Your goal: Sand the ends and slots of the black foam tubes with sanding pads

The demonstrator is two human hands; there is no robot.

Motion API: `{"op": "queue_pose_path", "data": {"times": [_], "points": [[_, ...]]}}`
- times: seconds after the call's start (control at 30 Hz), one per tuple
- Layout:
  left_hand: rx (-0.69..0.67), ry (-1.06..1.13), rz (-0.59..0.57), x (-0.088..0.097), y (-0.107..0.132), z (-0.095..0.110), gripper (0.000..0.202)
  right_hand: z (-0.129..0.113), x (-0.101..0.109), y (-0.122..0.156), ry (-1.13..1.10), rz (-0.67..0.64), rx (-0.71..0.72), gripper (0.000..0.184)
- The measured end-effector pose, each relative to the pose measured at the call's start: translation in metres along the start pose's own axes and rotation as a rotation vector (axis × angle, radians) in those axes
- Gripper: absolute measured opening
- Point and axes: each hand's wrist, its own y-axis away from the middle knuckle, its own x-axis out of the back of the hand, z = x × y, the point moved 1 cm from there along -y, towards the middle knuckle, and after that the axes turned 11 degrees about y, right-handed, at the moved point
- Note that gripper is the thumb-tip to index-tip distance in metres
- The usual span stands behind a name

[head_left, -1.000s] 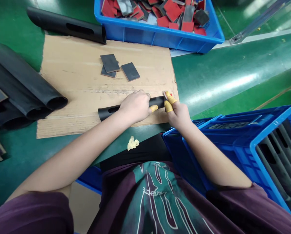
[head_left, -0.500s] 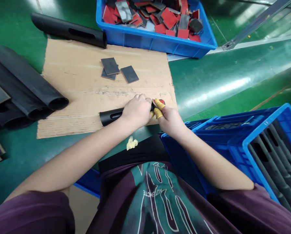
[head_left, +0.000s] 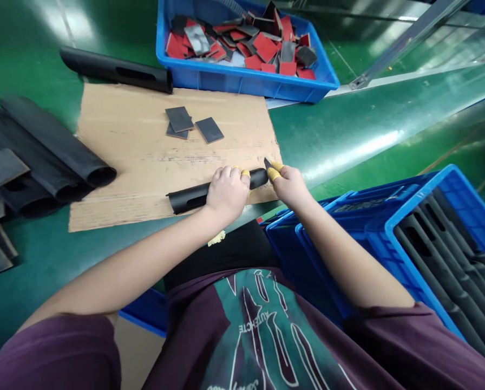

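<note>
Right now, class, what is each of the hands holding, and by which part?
The left hand grips a black slotted tube near its right end. The right hand pinches a small dark piece by its edge between yellow-capped fingertips.

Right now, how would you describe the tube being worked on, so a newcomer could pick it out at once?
On the cardboard sheet below the blue crate, find the black slotted tube along the sheet's near edge. Unlike the loose tube past the far edge and the black tubes piled at left, it is held in the person's left hand.

Cardboard on green workbench, three dark pieces
</note>
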Motion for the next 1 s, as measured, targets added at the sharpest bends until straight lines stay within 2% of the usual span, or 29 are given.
{"op": "queue_pose_path", "data": {"times": [0.1,0.17,0.23,0.3,0.37,0.43,0.5,0.6,0.73,0.83,1.0], "points": [[0.011,0.002,-0.028,0.013,0.001,0.001,0.038,0.004,-0.001,-0.001,0.035,0.090,0.017,0.046],[0.019,0.056,0.000,0.028,0.004,-0.009,0.040,0.007,-0.004,0.003,0.056,0.108,0.031,0.048],[0.067,0.132,0.107,0.047,0.013,-0.033,0.040,0.010,-0.007,0.009,0.063,0.125,0.037,0.049],[0.168,0.173,0.254,0.067,0.027,-0.067,0.042,0.014,-0.010,0.013,0.064,0.150,0.046,0.049],[0.258,0.222,0.341,0.079,0.048,-0.102,0.047,0.017,-0.010,0.015,0.078,0.160,0.044,0.048],[0.253,0.324,0.286,0.081,0.069,-0.127,0.047,0.018,-0.011,0.016,0.122,0.143,0.020,0.048],[0.223,0.383,0.206,0.073,0.087,-0.139,0.044,0.016,-0.010,0.014,0.177,0.125,-0.006,0.048],[0.203,0.335,0.141,0.052,0.096,-0.140,0.042,0.013,-0.010,0.011,0.251,0.125,-0.014,0.048],[0.174,0.285,0.140,0.031,0.082,-0.133,0.024,0.008,-0.007,0.006,0.279,0.161,0.058,0.050],[0.146,0.443,0.188,0.025,0.066,-0.128,0.020,0.007,-0.001,-0.003,0.280,0.169,0.111,0.050],[0.120,0.729,0.208,0.017,0.041,-0.113,0.020,0.008,0.008,-0.014,0.231,0.162,0.085,0.051]]}}
